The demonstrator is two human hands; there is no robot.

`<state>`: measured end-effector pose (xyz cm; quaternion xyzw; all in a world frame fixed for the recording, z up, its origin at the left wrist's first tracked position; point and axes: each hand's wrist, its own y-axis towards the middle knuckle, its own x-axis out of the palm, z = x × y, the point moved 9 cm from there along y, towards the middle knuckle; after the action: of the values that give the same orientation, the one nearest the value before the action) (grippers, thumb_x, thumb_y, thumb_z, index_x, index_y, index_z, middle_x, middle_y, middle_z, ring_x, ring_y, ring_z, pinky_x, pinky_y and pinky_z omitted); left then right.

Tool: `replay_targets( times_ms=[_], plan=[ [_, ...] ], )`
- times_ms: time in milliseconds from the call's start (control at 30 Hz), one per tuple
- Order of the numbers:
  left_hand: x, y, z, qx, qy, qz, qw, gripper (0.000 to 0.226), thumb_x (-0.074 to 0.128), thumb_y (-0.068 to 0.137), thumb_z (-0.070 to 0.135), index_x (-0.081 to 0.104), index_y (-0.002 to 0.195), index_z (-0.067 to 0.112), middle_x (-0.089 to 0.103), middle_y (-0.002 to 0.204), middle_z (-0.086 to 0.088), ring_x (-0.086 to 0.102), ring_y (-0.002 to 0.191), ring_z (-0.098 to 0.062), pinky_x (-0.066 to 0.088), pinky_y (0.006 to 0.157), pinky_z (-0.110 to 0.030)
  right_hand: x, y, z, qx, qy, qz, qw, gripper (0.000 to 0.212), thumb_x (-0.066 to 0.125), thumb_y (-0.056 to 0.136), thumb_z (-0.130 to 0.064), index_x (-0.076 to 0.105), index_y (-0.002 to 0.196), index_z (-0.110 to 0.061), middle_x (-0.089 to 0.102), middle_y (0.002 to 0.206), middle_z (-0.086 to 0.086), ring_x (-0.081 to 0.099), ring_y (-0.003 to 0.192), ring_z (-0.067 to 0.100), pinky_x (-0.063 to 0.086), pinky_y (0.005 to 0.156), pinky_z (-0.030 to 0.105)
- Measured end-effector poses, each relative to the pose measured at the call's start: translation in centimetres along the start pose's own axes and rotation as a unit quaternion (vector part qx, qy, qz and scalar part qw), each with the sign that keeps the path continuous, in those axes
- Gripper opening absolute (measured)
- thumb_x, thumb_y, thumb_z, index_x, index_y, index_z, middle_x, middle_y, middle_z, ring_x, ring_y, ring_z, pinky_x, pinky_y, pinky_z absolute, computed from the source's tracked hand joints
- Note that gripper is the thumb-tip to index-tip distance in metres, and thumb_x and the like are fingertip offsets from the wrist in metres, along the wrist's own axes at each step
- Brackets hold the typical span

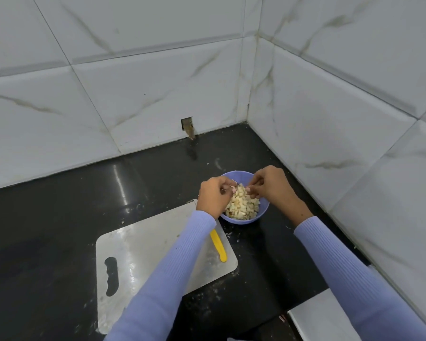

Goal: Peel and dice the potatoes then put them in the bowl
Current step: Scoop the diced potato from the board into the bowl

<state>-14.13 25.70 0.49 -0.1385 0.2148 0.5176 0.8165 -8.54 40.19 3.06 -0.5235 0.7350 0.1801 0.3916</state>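
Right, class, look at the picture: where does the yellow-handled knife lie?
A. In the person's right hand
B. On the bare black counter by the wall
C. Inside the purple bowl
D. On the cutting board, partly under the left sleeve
D: the yellow-handled knife lies on the cutting board, its upper end hidden by the left sleeve, while both hands are over the bowl.

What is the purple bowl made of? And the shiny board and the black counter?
The purple bowl looks like matte plastic: even colour, thin rim, no shine. The cutting board seems to be brushed steel, grey with dull reflections and a cut-out handle, though it might be pale plastic. The black counter looks like polished stone, since it mirrors the light in bright streaks.
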Motion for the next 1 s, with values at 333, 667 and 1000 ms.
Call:
replay_targets(
  times_ms=[333, 667, 1000],
  plan=[
    [-5.3, -3.9, -1.7, 0.007, -0.07, 0.052, 0.996, 0.016, 0.068, 0.083, 0.002, 0.073, 0.086, 0.017, 0.07, 0.077, 0.005, 0.066, 0.073, -0.006, 0.055, 0.07, -0.027, 3.2, -3.8, -4.1, -0.135, 0.104, 0.049, 0.984, 0.023, 0.054, 0.082, 0.012, 0.069, 0.092, -0.003, 0.071, 0.091, 0.007, 0.066, 0.084, 0.015, 0.054, 0.079, 0.023],
    [-12.2, -12.8, -13.0, -0.141, -0.031, 0.152, 0.978, 0.015, 0.068, 0.084, 0.002, 0.072, 0.087, 0.016, 0.071, 0.087, 0.007, 0.066, 0.08, -0.01, 0.055, 0.078, -0.027, 18.3, -8.4, -6.4, -0.185, 0.037, -0.132, 0.973, 0.045, 0.039, 0.101, -0.017, 0.033, 0.145, -0.009, 0.028, 0.154, 0.004, 0.024, 0.142, 0.015, 0.015, 0.11, 0.015],
    [-12.7, -14.4, -15.5, -0.148, 0.05, 0.145, 0.977, 0.031, 0.058, 0.085, -0.009, 0.069, 0.107, 0.008, 0.069, 0.101, -0.001, 0.062, 0.088, -0.01, 0.04, 0.076, 0.002, 23.2, -10.4, -8.0, -0.293, -0.019, -0.242, 0.925, 0.053, 0.03, 0.104, -0.03, 0.015, 0.152, -0.014, 0.01, 0.159, -0.003, 0.004, 0.144, 0.003, 0.001, 0.115, 0.017]
  ],
)
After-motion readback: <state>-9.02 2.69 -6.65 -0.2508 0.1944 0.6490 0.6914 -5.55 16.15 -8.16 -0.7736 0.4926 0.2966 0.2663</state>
